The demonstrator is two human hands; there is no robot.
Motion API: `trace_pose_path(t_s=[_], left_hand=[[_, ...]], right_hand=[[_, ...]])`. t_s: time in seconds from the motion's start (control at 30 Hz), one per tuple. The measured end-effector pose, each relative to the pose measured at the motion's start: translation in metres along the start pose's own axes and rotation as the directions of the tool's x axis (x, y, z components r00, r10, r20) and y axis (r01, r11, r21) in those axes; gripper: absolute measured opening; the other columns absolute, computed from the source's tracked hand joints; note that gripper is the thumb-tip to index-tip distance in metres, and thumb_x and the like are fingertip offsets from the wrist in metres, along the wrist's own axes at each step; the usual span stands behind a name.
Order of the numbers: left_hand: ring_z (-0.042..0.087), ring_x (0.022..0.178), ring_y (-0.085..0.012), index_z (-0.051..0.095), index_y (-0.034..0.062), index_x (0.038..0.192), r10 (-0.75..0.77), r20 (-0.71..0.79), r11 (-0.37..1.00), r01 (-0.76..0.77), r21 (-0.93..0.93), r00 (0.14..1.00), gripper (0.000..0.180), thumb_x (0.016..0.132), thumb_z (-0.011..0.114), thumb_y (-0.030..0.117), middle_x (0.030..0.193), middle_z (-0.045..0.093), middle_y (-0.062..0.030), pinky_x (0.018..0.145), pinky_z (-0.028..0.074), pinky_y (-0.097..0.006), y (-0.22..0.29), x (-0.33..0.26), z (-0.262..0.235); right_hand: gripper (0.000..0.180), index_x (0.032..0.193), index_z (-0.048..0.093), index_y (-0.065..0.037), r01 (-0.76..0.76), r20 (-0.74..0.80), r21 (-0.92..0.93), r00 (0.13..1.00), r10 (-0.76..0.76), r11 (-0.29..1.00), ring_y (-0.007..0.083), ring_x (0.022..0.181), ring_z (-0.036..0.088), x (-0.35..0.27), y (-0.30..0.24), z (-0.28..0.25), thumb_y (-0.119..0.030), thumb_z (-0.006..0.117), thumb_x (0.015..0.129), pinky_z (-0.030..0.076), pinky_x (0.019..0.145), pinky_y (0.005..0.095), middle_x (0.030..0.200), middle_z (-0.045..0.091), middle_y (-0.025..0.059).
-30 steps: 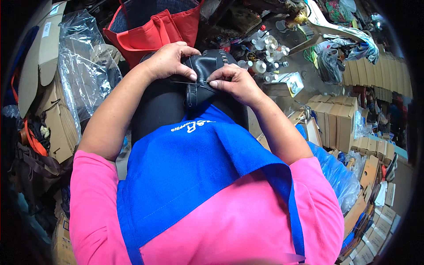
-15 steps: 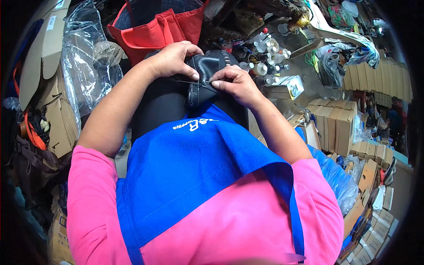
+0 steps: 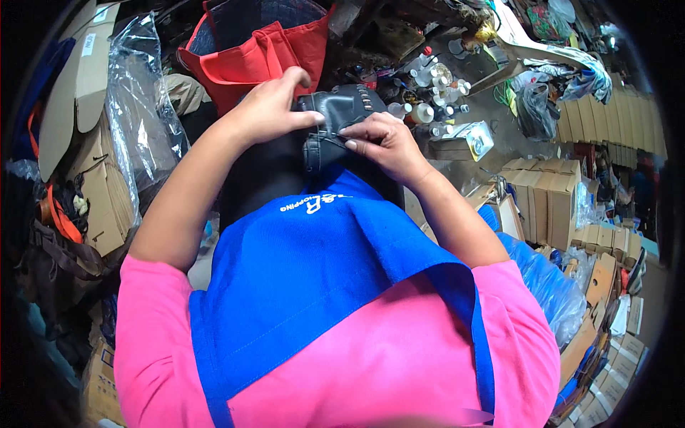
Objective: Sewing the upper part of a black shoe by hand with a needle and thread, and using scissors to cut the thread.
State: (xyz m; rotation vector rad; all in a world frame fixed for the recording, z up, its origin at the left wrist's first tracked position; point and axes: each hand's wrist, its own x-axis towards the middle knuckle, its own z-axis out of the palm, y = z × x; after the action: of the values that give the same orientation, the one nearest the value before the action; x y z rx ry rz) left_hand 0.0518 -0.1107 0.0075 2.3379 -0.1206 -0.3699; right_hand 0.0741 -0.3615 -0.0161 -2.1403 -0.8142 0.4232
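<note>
A black leather shoe (image 3: 339, 107) rests on my lap, with a row of pale stitches across its upper right part. My left hand (image 3: 275, 107) is at the shoe's left side, thumb and forefinger spread apart, the thumb close to the leather. Its other fingers are partly hidden. On the shoe's right edge my right hand (image 3: 382, 143) is closed in a pinch. A thin dark thread (image 3: 335, 135) runs from its fingertips across the leather; whether a needle is there I cannot tell. The dark-clad legs and a blue apron (image 3: 307, 278) lie beneath.
A red bag (image 3: 264, 57) stands open just beyond the lap. Several small bottles (image 3: 432, 78) crowd the floor ahead to the right. Cardboard boxes (image 3: 546, 200) are stacked at right. Clear plastic (image 3: 139, 93) and cardboard (image 3: 78, 93) lean at left.
My left thumb and forefinger have opened and drawn slightly away from the shoe; the thin straight strand beside them no longer shows. My right hand stays pinched at the shoe, slightly lower.
</note>
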Motion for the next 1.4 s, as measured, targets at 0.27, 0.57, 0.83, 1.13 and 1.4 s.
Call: trace_pose_path(t_s=[0.27, 0.57, 0.83, 1.13, 1.4], left_hand=[[0.054, 0.077, -0.0149, 0.065, 0.003, 0.101, 0.286, -0.229, 0.949, -0.308, -0.067, 0.931, 0.022, 0.082, 0.057, -0.004, 0.088, 0.051, -0.0061, 0.072, 0.046, -0.029, -0.013, -0.039, 0.007], [0.049, 0.07, -0.014, 0.073, 0.0079, 0.089, 0.201, -0.246, 0.955, -0.246, -0.167, 0.948, 0.019, 0.072, 0.072, -0.001, 0.074, 0.047, -0.0015, 0.065, 0.042, -0.028, -0.01, -0.038, 0.01], [0.05, 0.069, -0.0179, 0.073, 0.0115, 0.087, 0.301, -0.241, 0.948, -0.316, -0.026, 0.923, 0.02, 0.07, 0.073, 0.001, 0.072, 0.046, -0.0044, 0.063, 0.042, -0.03, -0.006, -0.035, 0.007], [0.05, 0.079, -0.02, 0.075, 0.0142, 0.092, 0.479, -0.2, 0.878, -0.461, 0.133, 0.855, 0.026, 0.071, 0.071, 0.001, 0.076, 0.048, -0.0029, 0.074, 0.044, -0.031, -0.016, -0.037, 0.003], [0.049, 0.083, -0.0142, 0.075, 0.0104, 0.095, 0.273, -0.067, 0.895, -0.279, -0.348, 0.96, 0.027, 0.073, 0.068, -0.003, 0.079, 0.051, 0.0009, 0.078, 0.041, -0.027, -0.043, -0.025, 0.012]], right_hand=[[0.025, 0.107, 0.072, -0.026, 0.015, 0.087, -0.061, 0.996, -0.01, 0.998, 0.0216, 0.092, 0.055, -0.006, -0.008, 0.0, -0.02, 0.066, 0.084, 0.037, 0.085, 0.0359, 0.085, 0.06, 0.0012], [0.022, 0.105, 0.072, -0.024, -0.051, 0.186, 0.087, 0.982, 0.034, 0.995, 0.0224, 0.093, 0.056, 0.013, -0.001, -0.006, -0.017, 0.063, 0.086, 0.043, 0.085, 0.0349, 0.089, 0.06, 0.0045], [0.022, 0.105, 0.071, -0.012, -0.05, 0.191, 0.07, 0.981, 0.036, 0.996, 0.0164, 0.09, 0.056, 0.014, -0.006, -0.007, -0.007, 0.06, 0.087, 0.044, 0.084, 0.029, 0.088, 0.058, 0.0027], [0.024, 0.108, 0.072, -0.014, -0.041, 0.206, 0.04, 0.978, 0.032, 0.998, 0.0142, 0.088, 0.054, 0.012, -0.002, -0.006, -0.009, 0.063, 0.086, 0.044, 0.082, 0.028, 0.084, 0.058, 0.0014], [0.024, 0.107, 0.072, -0.014, -0.026, 0.167, 0.066, 0.986, 0.014, 0.997, 0.014, 0.086, 0.055, 0.014, 0.0, 0.0, -0.01, 0.065, 0.085, 0.046, 0.08, 0.0278, 0.086, 0.059, 0.0015]])
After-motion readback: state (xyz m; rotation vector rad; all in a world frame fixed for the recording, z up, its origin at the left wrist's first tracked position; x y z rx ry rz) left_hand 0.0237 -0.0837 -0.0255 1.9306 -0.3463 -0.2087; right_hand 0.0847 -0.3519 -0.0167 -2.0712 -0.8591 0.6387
